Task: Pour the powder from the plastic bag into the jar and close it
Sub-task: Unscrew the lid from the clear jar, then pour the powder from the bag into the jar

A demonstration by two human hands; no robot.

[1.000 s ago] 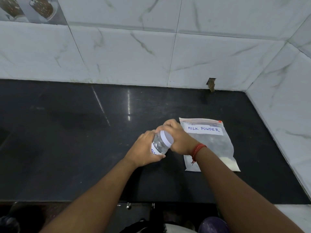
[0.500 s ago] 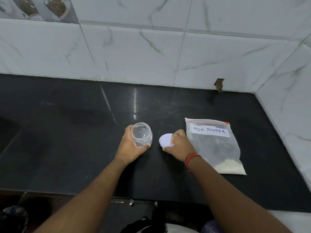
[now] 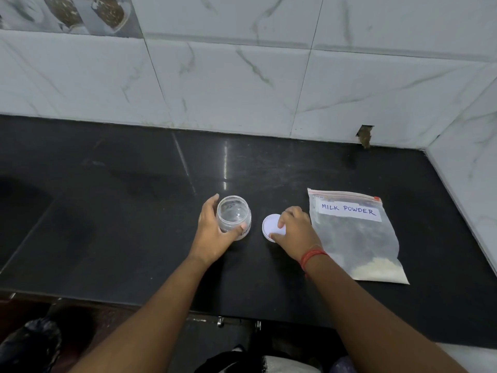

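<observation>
Clear plastic jar [image 3: 234, 215], round and squat, standing upright on the black polished desk [image 3: 121, 211], mouth open and pointing up, nothing visible inside; placed about midway between back and front edges, right of centre. Gripped by the left hand [image 3: 212, 232], fingers curled round the far side, thumb pressed against the near wall.

Just right of the jar, apart from it: white lid [image 3: 272, 227], a flat plastic disc with a shallow rim, lying on the desk. Held by the right hand [image 3: 294, 232], fingertips on its right part, thumb at its near edge; red thread [image 3: 313, 255] tied round that wrist.

Right of the lid, toward the right edge of the desk: transparent zip bag [image 3: 355, 238], thin crinkled film, lying flat. Long axis running from back to front, leaning a little to the right at the near end; zip strip with a red slider at the far end. White label reading "MILK POWDER" under the zip. Pale, fine powder [image 3: 376, 270] heaped in the near right corner of the bag. Right wrist overlapping the bag's left edge.

Behind and to the right: glossy white marble-veined tiles [image 3: 242, 84], meeting at the desk's back right corner.
</observation>
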